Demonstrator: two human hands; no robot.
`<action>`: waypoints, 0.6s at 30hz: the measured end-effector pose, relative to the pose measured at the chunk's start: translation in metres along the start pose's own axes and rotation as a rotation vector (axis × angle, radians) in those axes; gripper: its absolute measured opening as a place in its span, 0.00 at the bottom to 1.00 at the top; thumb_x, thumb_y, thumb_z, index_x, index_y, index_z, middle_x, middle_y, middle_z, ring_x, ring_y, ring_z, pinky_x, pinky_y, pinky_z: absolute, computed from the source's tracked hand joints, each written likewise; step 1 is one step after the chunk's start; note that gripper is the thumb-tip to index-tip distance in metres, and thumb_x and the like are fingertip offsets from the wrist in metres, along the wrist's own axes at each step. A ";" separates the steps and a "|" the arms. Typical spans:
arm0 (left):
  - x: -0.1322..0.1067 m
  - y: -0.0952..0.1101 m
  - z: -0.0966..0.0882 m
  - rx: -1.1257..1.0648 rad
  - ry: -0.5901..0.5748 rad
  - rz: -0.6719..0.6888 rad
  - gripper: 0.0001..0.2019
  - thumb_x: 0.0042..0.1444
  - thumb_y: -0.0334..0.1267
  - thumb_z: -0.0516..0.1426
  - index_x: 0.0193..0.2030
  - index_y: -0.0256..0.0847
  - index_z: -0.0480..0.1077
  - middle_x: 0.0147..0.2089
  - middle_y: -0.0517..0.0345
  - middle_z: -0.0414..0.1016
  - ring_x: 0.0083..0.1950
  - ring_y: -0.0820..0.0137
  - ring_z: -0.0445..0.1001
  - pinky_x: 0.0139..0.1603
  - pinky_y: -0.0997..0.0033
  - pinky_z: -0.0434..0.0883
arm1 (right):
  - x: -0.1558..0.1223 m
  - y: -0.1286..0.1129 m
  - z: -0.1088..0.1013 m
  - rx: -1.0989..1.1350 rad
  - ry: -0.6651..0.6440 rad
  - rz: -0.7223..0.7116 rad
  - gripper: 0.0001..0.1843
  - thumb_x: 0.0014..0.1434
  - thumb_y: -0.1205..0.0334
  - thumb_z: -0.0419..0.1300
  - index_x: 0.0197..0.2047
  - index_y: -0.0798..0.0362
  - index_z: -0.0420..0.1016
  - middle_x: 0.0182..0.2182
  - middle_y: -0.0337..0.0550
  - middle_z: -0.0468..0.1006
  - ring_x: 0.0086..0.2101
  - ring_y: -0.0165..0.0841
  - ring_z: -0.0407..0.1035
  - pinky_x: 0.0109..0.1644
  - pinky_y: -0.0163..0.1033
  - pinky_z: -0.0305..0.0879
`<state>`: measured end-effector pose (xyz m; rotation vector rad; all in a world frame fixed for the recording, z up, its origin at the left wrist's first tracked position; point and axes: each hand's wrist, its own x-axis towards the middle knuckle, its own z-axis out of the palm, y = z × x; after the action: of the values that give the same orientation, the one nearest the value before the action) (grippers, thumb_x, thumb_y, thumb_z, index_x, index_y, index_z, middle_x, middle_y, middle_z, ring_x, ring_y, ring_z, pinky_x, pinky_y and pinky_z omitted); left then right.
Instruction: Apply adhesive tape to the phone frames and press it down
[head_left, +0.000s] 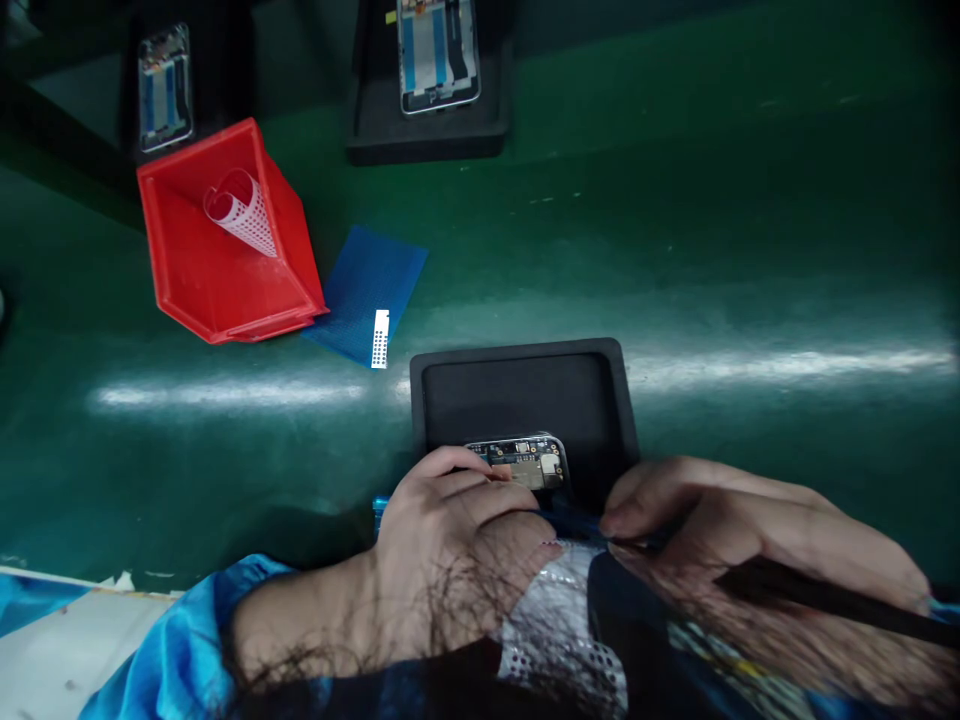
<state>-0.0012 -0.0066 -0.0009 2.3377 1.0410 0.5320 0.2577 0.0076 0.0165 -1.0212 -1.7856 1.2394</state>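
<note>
Glossy green surface (675,250) carries a red bin (225,270), blue sheet (367,290) and black trays; left hand (442,530) presses a phone (525,465), right hand (750,530) pinches a black tool (825,595); no readable writing.

Bin (217,270) left of sheet (360,290), behind tray (525,385) w/ phone (525,460).

Most of the phone (525,465) in the black tray (525,385) is being hidden by the left hand (442,540) and right hand (720,530); the lower middle of the frame is being blurred by hair; two upper phone frames (439,50) are being cut off
</note>
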 end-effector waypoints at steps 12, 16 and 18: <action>0.007 0.000 0.000 -0.077 0.140 -0.013 0.08 0.73 0.39 0.68 0.39 0.50 0.84 0.40 0.76 0.94 0.36 0.74 0.90 0.56 0.68 0.87 | -0.012 0.016 -0.003 -0.022 -0.105 -0.071 0.10 0.76 0.63 0.63 0.41 0.37 0.73 0.33 0.41 0.89 0.33 0.34 0.89 0.38 0.26 0.84; 0.010 0.000 -0.002 -0.051 0.125 0.000 0.09 0.74 0.39 0.68 0.38 0.51 0.83 0.37 0.78 0.93 0.35 0.75 0.90 0.55 0.69 0.85 | -0.010 0.017 0.000 0.025 -0.079 -0.071 0.12 0.75 0.65 0.62 0.40 0.38 0.73 0.32 0.42 0.89 0.32 0.37 0.89 0.37 0.31 0.86; 0.011 0.000 -0.003 -0.079 0.124 -0.003 0.11 0.76 0.39 0.66 0.38 0.50 0.83 0.37 0.77 0.92 0.35 0.77 0.89 0.56 0.71 0.82 | -0.008 0.016 0.000 0.044 -0.070 -0.076 0.13 0.72 0.68 0.64 0.39 0.38 0.74 0.31 0.42 0.88 0.31 0.39 0.89 0.35 0.34 0.87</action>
<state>0.0043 0.0025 0.0032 2.2577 1.0586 0.7114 0.2640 0.0042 0.0008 -0.8872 -1.8247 1.2753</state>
